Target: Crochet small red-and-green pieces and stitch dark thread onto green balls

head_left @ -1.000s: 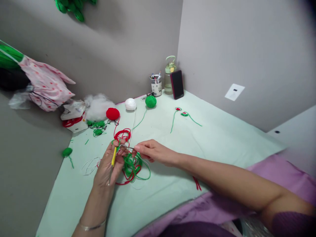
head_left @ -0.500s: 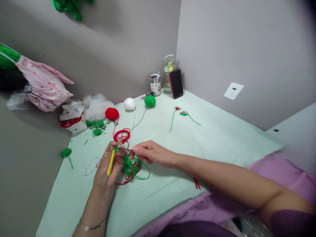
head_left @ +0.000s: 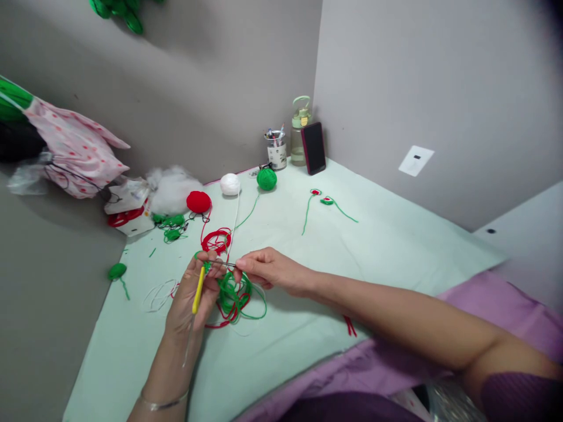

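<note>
My left hand (head_left: pixel 188 296) is closed around a small green crochet piece (head_left: pixel 206 267), pinched at the fingertips. A crochet hook with a yellow handle (head_left: pixel 198 291) lies across that palm, its metal shaft pointing down toward the wrist. From the right, my right hand (head_left: pixel 266 266) pinches a thin, dark metal tool (head_left: pixel 226 264) whose far end reaches the green piece; its exact kind is too small to tell. Loops of green yarn (head_left: pixel 229 293), tangled with red, lie on the table below the hands. Behind the fingers sits a coil of red yarn (head_left: pixel 216 240).
Balls of red (head_left: pixel 198 201), white (head_left: pixel 230 184) and green yarn (head_left: pixel 266 179) stand toward the back. Behind them are a pen cup (head_left: pixel 277 153), a bottle (head_left: pixel 298 140) and a phone (head_left: pixel 314 149). Two small crocheted pieces (head_left: pixel 326 200) with green tails lie at the right.
The right hand has shifted very slightly, and the thin metal tool's angle at the green piece has changed a little. The left hand keeps its hold.
</note>
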`<control>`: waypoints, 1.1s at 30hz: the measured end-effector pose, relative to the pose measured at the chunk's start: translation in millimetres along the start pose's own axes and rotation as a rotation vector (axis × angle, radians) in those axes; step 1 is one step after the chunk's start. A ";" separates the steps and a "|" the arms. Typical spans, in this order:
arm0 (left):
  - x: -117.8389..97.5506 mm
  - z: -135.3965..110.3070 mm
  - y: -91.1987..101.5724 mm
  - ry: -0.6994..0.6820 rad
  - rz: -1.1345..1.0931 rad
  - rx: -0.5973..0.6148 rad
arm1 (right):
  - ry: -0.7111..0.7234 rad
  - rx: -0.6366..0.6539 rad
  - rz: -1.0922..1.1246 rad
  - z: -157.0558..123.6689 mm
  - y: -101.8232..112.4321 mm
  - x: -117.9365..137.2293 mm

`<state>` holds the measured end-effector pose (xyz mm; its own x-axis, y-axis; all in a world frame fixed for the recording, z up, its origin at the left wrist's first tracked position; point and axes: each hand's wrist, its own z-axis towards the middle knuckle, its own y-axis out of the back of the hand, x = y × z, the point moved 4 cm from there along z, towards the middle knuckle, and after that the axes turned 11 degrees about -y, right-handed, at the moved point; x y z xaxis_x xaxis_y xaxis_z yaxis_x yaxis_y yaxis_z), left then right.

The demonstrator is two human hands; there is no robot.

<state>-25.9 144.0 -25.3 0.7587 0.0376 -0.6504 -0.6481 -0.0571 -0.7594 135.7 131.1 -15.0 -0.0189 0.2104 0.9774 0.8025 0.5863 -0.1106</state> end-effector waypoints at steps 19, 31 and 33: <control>-9.1 -63.5 -36.6 -0.179 0.432 -0.090 | 0.582 -0.310 -0.487 -57.2 -17.6 56.7; -1.0 -92.2 -40.4 -0.101 0.533 -0.002 | 0.413 -0.518 -0.112 -66.0 -25.8 38.4; -1.7 -93.1 -39.4 -0.103 0.560 -0.006 | 0.448 -0.506 -0.250 -68.1 -28.8 40.0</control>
<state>4.5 53.3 7.5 0.2885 0.0972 -0.9525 -0.9491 -0.1023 -0.2979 152.3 69.4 39.5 -0.0786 -0.2870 0.9547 0.9862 0.1178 0.1166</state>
